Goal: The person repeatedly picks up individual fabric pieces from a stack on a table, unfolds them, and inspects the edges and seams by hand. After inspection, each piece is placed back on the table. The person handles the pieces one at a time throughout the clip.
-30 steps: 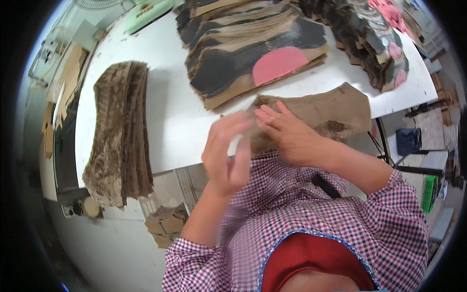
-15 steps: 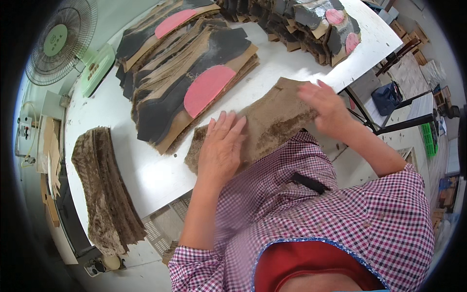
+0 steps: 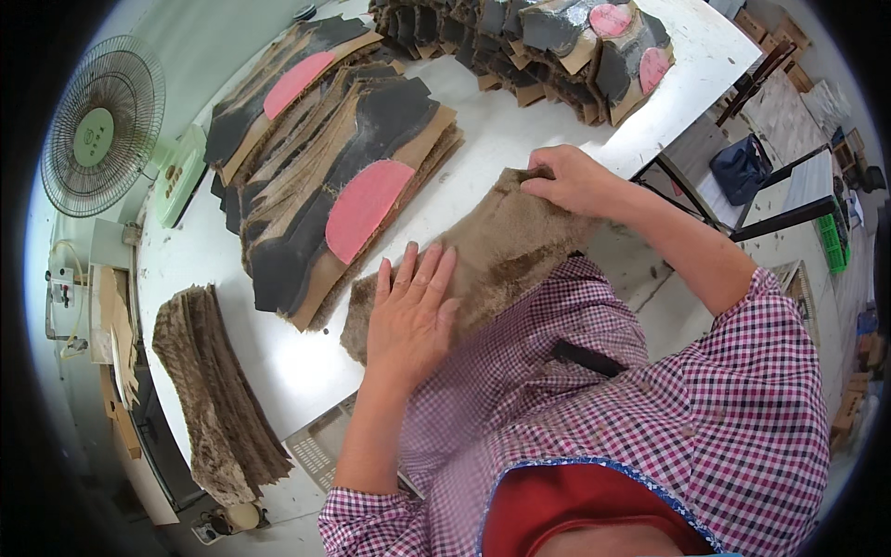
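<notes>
A brown furry fabric piece (image 3: 501, 237) lies pile side up at the near edge of the white table (image 3: 306, 357), partly over my lap. My left hand (image 3: 413, 311) rests flat on its left part, fingers spread. At its far right corner my right hand (image 3: 571, 181) pinches the edge between thumb and fingers. Just beyond lies a stack of cut pieces (image 3: 357, 186) with black and tan backing and a pink half-round patch on top. To the left, a pile of brown fur pieces (image 3: 218, 390) hangs partly over the table edge.
More stacked pieces (image 3: 548, 46) with black backing and pink patches fill the back of the table. A green desk fan (image 3: 102, 130) stands at the far left. On the right are a dark blue bag (image 3: 741, 170), a black metal bar (image 3: 784, 218) and a green crate (image 3: 832, 243).
My right hand, formerly open over the right end of the fur piece, has closed on its far corner. My left hand stays flat on the piece. The view has shifted slightly.
</notes>
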